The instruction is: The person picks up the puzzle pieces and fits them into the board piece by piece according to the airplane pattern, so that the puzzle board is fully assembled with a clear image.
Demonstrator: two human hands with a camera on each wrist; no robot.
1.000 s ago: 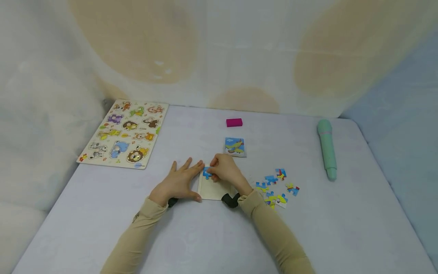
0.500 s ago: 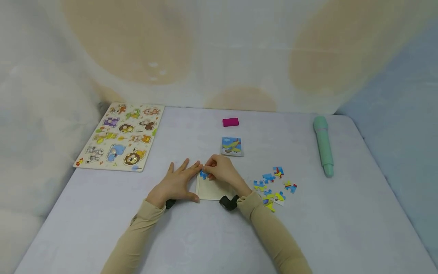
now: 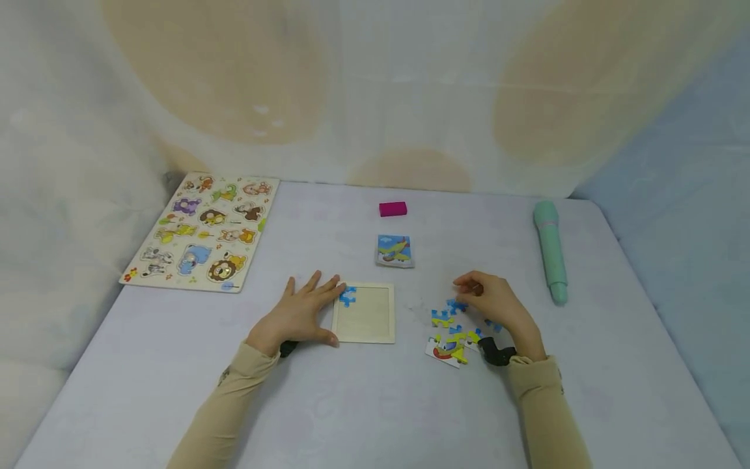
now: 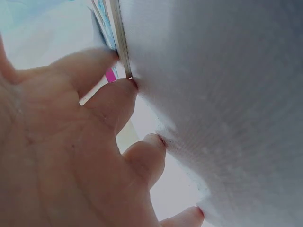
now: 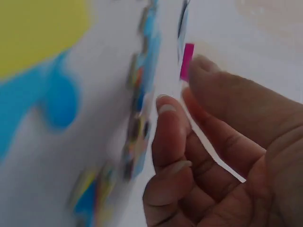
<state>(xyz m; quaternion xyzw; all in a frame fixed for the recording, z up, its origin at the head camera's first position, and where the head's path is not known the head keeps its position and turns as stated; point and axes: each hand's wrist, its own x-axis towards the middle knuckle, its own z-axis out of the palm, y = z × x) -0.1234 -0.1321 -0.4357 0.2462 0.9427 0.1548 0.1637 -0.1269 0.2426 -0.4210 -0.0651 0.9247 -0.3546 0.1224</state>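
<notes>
The left hand (image 3: pixel 301 316) lies flat with its fingers straight and spread at the left side of a square wooden frame (image 3: pixel 366 322). Its index fingertip touches the frame's upper left edge, and its thumb reaches the lower left corner. In the left wrist view, other fingertips rest on the white-covered desk (image 3: pixel 351 404). This hand's fingers are released, grasping nothing.

Inside the frame, in the upper left corner, sits a blue puzzle patch (image 3: pixel 348 297), just beside the left index finger; the rest of the frame's bare wood shows.

The right hand (image 3: pixel 495 303) is well apart from the frame, over the loose puzzle pieces (image 3: pixel 442 318). Its fingers are loosely bent and released, with a gap between thumb and index finger in the right wrist view. A blue piece (image 3: pixel 456 306) lies just below these fingertips. Other pieces lie toward the wrist, some overlapping, and one (image 3: pixel 494 324) is partly hidden by the hand.

Beyond the frame lie a picture block (image 3: pixel 394 251) showing a yellow plane and a magenta block (image 3: pixel 393 209). An animal board (image 3: pixel 199 225) is far left, a green microphone (image 3: pixel 551 251) far right.
</notes>
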